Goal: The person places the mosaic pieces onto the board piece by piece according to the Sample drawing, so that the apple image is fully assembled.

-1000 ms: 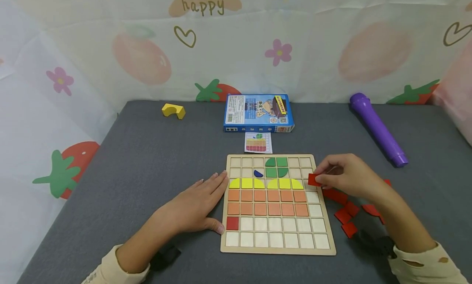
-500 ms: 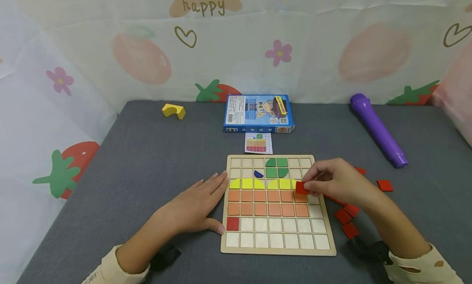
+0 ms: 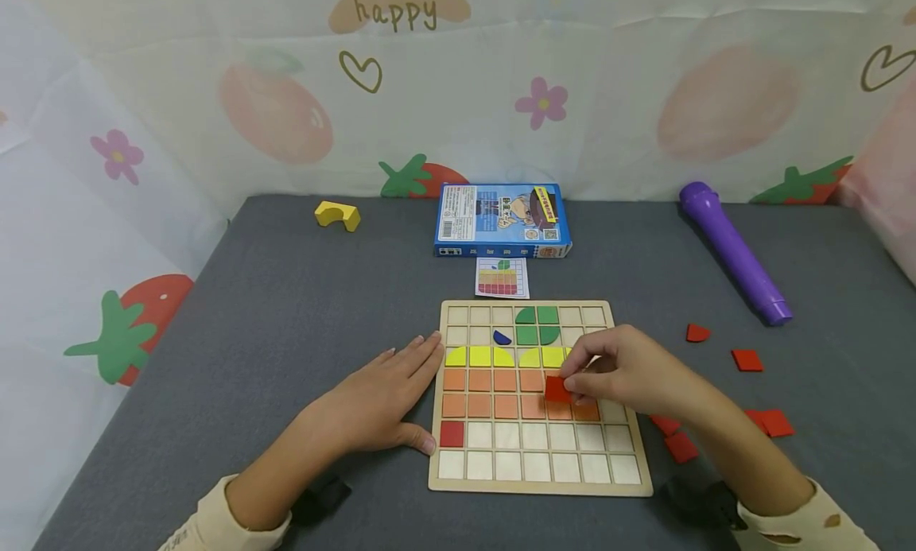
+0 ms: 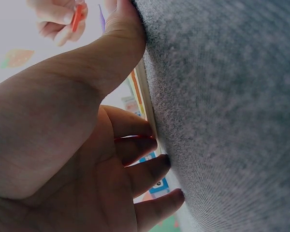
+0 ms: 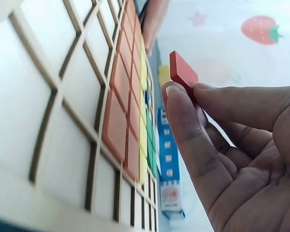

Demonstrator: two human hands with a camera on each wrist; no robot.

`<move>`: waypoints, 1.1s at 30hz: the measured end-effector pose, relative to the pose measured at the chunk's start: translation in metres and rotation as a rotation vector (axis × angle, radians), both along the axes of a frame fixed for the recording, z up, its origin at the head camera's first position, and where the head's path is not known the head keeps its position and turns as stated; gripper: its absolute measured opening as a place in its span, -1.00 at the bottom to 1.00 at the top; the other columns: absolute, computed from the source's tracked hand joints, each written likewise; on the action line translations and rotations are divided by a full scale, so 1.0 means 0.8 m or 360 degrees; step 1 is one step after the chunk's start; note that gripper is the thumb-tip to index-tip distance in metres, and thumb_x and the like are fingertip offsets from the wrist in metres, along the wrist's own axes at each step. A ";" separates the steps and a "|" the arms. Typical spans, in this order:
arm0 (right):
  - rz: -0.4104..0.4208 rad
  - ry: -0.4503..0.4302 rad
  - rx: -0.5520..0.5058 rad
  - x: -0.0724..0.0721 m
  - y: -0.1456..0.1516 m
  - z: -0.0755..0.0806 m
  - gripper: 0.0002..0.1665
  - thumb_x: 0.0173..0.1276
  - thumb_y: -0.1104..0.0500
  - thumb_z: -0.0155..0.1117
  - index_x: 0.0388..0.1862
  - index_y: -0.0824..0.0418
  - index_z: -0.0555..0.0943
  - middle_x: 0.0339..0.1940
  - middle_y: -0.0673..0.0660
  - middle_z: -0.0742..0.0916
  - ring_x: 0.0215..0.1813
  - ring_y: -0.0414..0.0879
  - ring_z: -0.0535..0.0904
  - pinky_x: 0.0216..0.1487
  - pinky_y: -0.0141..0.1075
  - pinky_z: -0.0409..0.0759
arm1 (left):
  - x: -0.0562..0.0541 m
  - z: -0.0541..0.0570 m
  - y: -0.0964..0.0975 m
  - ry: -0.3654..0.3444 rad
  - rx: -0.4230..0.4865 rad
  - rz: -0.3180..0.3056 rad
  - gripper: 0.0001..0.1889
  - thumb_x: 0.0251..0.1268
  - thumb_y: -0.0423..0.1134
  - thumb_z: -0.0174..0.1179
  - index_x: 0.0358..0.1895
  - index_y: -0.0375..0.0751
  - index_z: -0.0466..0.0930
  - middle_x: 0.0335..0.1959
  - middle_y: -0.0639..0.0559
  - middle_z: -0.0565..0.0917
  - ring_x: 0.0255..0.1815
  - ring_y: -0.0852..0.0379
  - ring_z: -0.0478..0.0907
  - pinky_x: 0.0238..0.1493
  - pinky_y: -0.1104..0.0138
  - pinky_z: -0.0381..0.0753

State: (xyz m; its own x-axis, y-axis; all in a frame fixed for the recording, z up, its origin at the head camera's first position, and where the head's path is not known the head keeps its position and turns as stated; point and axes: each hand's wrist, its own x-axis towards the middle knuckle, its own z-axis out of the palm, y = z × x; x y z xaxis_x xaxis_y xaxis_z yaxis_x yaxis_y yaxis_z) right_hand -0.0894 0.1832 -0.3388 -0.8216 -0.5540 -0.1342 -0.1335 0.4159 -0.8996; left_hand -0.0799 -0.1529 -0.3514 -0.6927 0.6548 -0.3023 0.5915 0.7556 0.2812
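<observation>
A wooden grid board [image 3: 540, 487] lies on the grey table, its cells partly filled with green, blue, yellow and orange tiles. One red square tile [image 3: 452, 434] sits at the left end of the second row from the front. My right hand [image 3: 622, 372] pinches another red square tile [image 3: 557, 389] between thumb and index finger, held above the orange rows. In the right wrist view that red tile [image 5: 183, 71] is tilted and raised over the board. My left hand [image 3: 386, 392] lies flat with straight fingers, fingertips and thumb at the board's left edge.
Several loose red tiles [image 3: 747, 360] are scattered right of the board, some partly behind my right forearm. A small pattern card [image 3: 502, 278] lies beyond the board, against a blue box [image 3: 501, 219]. A yellow arch block [image 3: 337, 215] and a purple tube [image 3: 735, 251] stand farther back.
My right hand has carried the red tile leftward and nearer to me, from the board's right edge to above the orange rows. The left hand stays in place.
</observation>
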 end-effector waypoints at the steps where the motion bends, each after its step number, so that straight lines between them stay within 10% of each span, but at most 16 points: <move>1: 0.0004 -0.0007 -0.0004 0.001 -0.003 0.000 -0.96 0.31 0.36 0.40 -0.27 0.29 0.72 -0.32 0.10 0.75 -0.33 -0.02 0.71 -0.20 -0.25 0.69 | 0.000 0.000 0.000 -0.0003 0.0000 0.0002 0.20 0.10 0.32 0.33 0.60 -0.33 -0.08 0.63 -0.19 -0.08 0.60 -0.16 -0.08 0.47 -0.12 0.07; 10: 0.0041 -0.0052 -0.0019 0.010 -0.040 -0.007 -0.91 0.30 0.43 0.34 -0.31 0.29 0.71 -0.34 0.09 0.72 -0.36 -0.04 0.70 -0.27 -0.26 0.70 | 0.000 -0.001 -0.001 -0.0002 0.0005 -0.0007 0.19 0.11 0.32 0.33 0.61 -0.33 -0.08 0.63 -0.19 -0.08 0.60 -0.16 -0.09 0.47 -0.12 0.06; 33: 0.0117 0.0468 0.0297 0.042 -0.122 -0.022 -0.80 0.19 0.38 0.45 -0.49 0.10 0.68 -0.56 -0.16 0.58 -0.48 -0.27 0.47 -0.47 -0.35 0.53 | -0.001 -0.002 0.000 0.0000 0.0013 0.0007 0.20 0.10 0.33 0.33 0.61 -0.33 -0.07 0.63 -0.18 -0.08 0.60 -0.16 -0.07 0.47 -0.12 0.07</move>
